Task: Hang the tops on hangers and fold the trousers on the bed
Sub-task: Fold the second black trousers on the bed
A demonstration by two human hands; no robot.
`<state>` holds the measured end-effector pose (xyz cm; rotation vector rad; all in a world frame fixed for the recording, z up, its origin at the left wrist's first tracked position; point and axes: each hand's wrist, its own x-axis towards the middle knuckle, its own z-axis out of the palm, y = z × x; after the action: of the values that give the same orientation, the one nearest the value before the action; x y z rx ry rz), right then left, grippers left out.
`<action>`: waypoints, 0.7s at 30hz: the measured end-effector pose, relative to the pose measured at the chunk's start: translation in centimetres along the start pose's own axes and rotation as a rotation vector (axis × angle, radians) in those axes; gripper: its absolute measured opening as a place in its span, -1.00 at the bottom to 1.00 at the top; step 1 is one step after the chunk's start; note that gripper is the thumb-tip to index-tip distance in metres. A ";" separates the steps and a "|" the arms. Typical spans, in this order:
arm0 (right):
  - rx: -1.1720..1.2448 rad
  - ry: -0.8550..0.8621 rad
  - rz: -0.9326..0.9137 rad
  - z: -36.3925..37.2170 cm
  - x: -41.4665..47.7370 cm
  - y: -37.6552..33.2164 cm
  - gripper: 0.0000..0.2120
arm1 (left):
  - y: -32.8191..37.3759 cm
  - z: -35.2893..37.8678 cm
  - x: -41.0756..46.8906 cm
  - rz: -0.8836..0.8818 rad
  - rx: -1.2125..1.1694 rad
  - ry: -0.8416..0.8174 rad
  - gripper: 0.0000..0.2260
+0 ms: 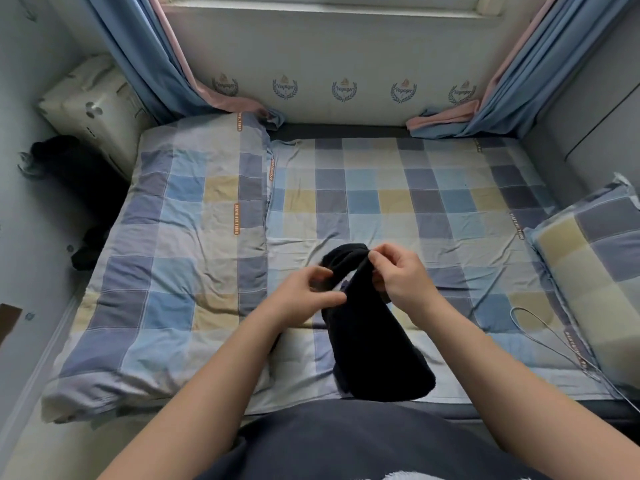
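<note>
A dark navy garment [374, 344] hangs bunched between my hands above the checked bed sheet [433, 202]. Its lower end reaches down to the bed's near edge. My right hand [403, 275] pinches the top edge of the cloth with curled fingers. My left hand [308, 294] grips the cloth just below and to the left, with its thumb and fingers curled on the fabric. Whether the garment is trousers or a top cannot be told from its bunched shape. A thin grey wire hanger [550, 337] lies on the bed at the right.
A folded checked duvet [180, 244] covers the bed's left half. A matching pillow [595, 271] leans at the right. Blue and pink curtains [156, 64] hang at both back corners. A cardboard box [93, 105] and dark items [69, 157] sit at the far left.
</note>
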<state>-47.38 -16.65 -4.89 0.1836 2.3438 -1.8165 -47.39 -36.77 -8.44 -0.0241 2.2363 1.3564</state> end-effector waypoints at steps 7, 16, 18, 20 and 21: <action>0.124 -0.065 -0.061 -0.4 0.1 -3.5 -0.79 | 0.9 4.3 0.5 0.109 0.133 0.165 -0.69; -0.055 -0.151 0.114 -1.8 -0.9 1.6 -0.55 | 1.7 2.4 1.2 0.037 -0.422 0.503 -0.86; -0.134 -0.244 0.235 -1.6 -2.1 4.1 -0.33 | 2.1 1.5 1.3 -0.017 -0.624 0.493 -0.85; -0.206 -0.325 0.302 -0.9 -3.0 6.3 -0.21 | 2.5 1.0 1.4 -0.067 -0.770 0.461 -0.81; -0.259 -0.331 0.301 -0.5 -3.1 7.2 -0.24 | 2.7 0.9 1.5 -0.088 -0.806 0.452 -0.78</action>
<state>-42.91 -14.30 -10.94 0.1740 2.1524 -1.2834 -49.06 -34.35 -7.20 -0.7615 1.8041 2.2737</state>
